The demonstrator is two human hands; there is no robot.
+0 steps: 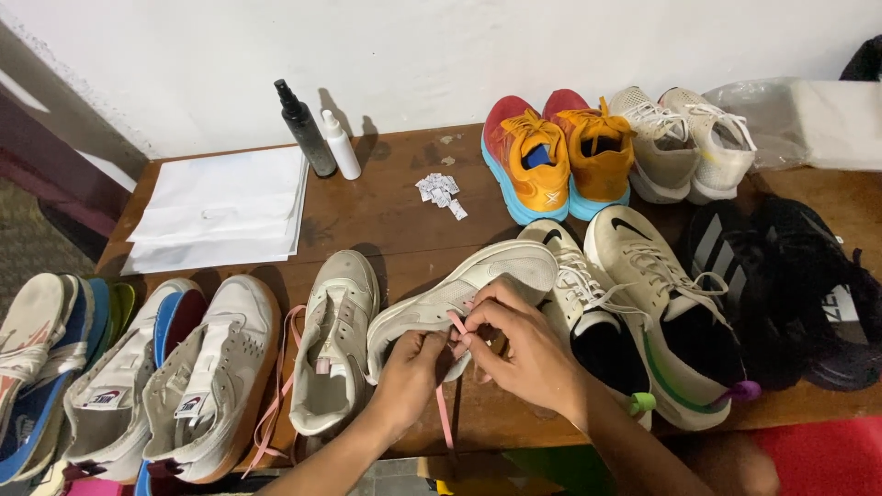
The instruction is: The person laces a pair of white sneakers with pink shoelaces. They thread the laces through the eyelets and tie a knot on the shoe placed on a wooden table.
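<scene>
Both my hands pinch the pink lace (447, 404) at the side of the grey shoe (459, 298), which lies tipped on its side near the front edge of the wooden table (386, 211). My left hand (409, 377) closes on the lace below, and my right hand (519, 344) grips it with the fingertips just beside the shoe. I judge the lace soft, thin and a little slippery, so it is best held close to its end; the shoe looks light, with a stiff sole.

At the far left stand white shoes (175, 377) and sheets of white paper (225, 207). Then come two spray bottles (317, 138), another grey shoe (338, 335) with its pink lace hanging loose, small white sachets (441, 193), orange shoes (560, 161), cream shoes (634, 294) and black shoes (790, 285).
</scene>
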